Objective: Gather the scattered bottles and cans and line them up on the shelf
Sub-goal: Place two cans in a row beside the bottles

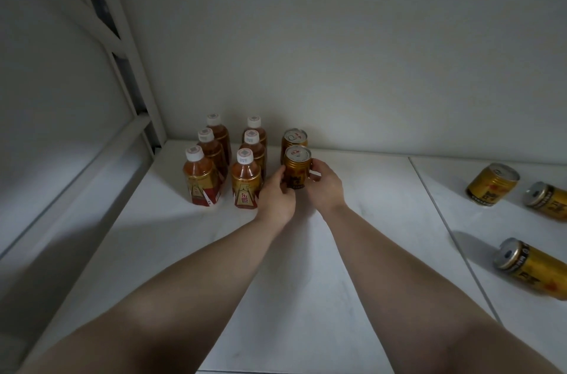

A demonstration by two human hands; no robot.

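Note:
Several amber bottles with white caps stand in two rows on the white shelf [306,266], the front ones at bottle [199,180] and bottle [245,183]. Right of them a gold can [294,137] stands upright against the back wall. Directly in front of it a second upright gold can [297,166] is held between both hands: my left hand [276,195] grips its left side, my right hand [325,186] its right side. Three gold cans lie on their sides at the right: can [492,185], can [547,200], can [532,266].
A white back wall closes the shelf behind the rows. A white metal frame post [122,45] runs along the left side. A seam [441,220] divides the shelf surface into a left and a right panel.

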